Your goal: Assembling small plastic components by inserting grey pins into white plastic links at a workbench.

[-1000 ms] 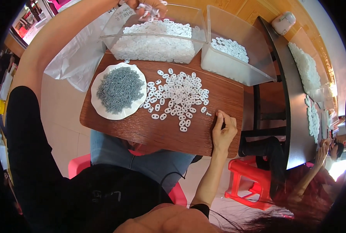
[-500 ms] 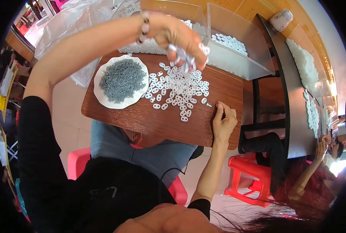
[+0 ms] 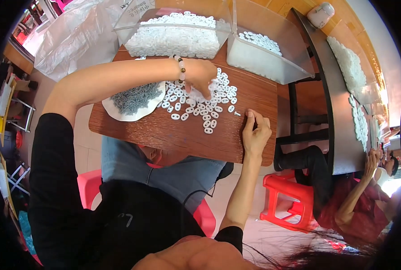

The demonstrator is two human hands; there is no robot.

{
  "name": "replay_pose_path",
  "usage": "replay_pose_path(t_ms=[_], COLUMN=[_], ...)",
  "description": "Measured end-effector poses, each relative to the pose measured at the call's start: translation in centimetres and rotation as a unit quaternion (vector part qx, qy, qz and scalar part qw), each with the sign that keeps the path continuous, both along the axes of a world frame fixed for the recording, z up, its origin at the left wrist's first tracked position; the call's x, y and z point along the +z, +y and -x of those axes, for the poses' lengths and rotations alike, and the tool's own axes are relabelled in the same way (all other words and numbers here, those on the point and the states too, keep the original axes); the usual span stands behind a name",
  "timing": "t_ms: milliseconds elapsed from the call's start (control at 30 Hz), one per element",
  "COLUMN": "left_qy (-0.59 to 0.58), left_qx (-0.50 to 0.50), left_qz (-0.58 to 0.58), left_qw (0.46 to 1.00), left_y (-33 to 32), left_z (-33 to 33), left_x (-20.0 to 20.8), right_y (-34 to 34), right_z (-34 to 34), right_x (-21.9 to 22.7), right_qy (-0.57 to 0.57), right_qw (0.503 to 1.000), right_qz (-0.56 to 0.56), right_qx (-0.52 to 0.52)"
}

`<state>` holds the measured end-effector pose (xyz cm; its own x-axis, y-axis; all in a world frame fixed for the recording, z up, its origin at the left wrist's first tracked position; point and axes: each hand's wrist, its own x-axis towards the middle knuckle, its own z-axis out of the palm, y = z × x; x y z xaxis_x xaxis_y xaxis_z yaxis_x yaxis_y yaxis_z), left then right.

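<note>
My left hand [image 3: 201,78], with a beaded bracelet on its wrist, reaches down onto a loose pile of small white oval pieces [image 3: 218,90], each with two holes. Its thumb and fingers are apart, with blurred white pieces under and between them. My right hand [image 3: 256,131] rests at the right side of the brown wooden board [image 3: 164,133], fingers curled and thumb against them; anything inside is hidden. Just left of its fingertips lies a small pale screw-like piece [image 3: 237,114]. A scalloped white plate [image 3: 114,114] holds many thin grey screw-like pieces [image 3: 135,100], partly covered by my left forearm.
Behind the board stand a clear bin [image 3: 173,42] heaped with white pieces and another bin [image 3: 272,65] holding fewer. Clear plastic bags [image 3: 74,47] lie at the left. To the right are a dark table [image 3: 344,153], a red stool [image 3: 290,202] and a person's arm [image 3: 355,195].
My left hand, holding white pieces above the pile before, has come down and slightly left onto it. The view has shifted a little; my right hand keeps its place.
</note>
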<state>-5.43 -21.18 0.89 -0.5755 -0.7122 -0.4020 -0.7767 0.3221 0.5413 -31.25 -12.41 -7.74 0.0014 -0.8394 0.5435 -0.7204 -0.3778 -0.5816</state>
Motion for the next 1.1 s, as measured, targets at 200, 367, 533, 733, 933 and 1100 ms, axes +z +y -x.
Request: replay_pose_path(t_ms=[200, 367, 533, 733, 933, 1100], left_qy=[-0.076, -0.036, -0.037, 0.011, 0.115, 0.177], left_qx=[0.008, 0.017, 0.088, 0.054, 0.003, 0.086], left_qz=[0.008, 0.021, -0.041, 0.074, 0.178, 0.181], left_qw=[0.997, 0.999, 0.995, 0.996, 0.977, 0.964], left_y=[0.6, -0.5, 0.1, 1.1, 1.3, 4.1], left_z=[0.2, 0.0, -0.1, -1.0, -2.0, -2.2], left_x=[2.5, 2.0, 4.2, 2.9, 0.0, 1.1], right_y=[-0.1, -0.1, -0.1, 0.0, -0.1, 0.1], right_z=[0.0, -0.2, -0.2, -0.2, -0.4, -0.1], right_x=[-0.2, 0.0, 0.0, 0.0, 0.0, 0.1], right_qy=[0.006, 0.000, 0.004, -0.001, -0.018, -0.006], right_qw=[1.000, 1.000, 1.000, 1.000, 1.000, 1.000], right_qz=[0.002, -0.003, -0.007, -0.013, -0.007, -0.007], right_qx=[0.002, 0.004, 0.001, 0.003, 0.009, 0.007])
